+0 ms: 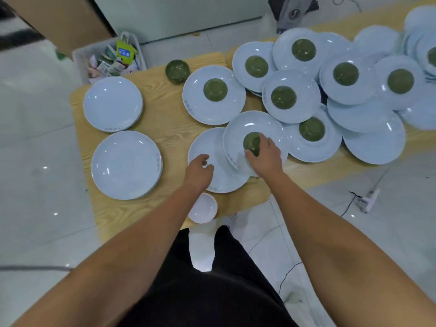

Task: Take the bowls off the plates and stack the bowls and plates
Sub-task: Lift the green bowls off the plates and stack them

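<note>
I see my right hand with fingers curled over the small dark green round bowl, gripping it on a pale blue round plate. Left hand is loose and half-curled, holding nothing, over the overlapped bare plate on the light wooden table.

One head-worn wide-angle view, tilted steeply down and slightly forward over the light wood-grain table. Straight lines bow near the edges. Wearer's black trousers and bare forearms fill the bottom. Left hand and right hand, gripping a small dark green round bowl, sit mid-frame, close. The table runs off upper right, with pale tiled floor on both sides.
</note>
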